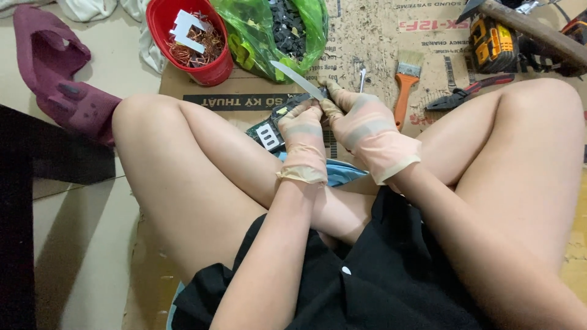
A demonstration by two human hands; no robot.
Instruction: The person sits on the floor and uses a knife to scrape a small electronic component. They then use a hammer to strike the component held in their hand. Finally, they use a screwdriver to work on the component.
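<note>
Above the crossed legs, left hand (302, 137) grips a circuit board (272, 125), right hand (367, 125) grips a blade (298, 79) laid on it; red bucket (192, 40), green bag (269, 33), brush (405, 82), pliers (468, 95) lie beyond on cardboard (373, 36)

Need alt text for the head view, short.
A person sitting cross-legged on cardboard, both hands gloved: the left hand grips a dark circuit board and the right hand holds a knife to it. Beyond lie a red bucket of copper wire, a green bag and a paintbrush.
</note>
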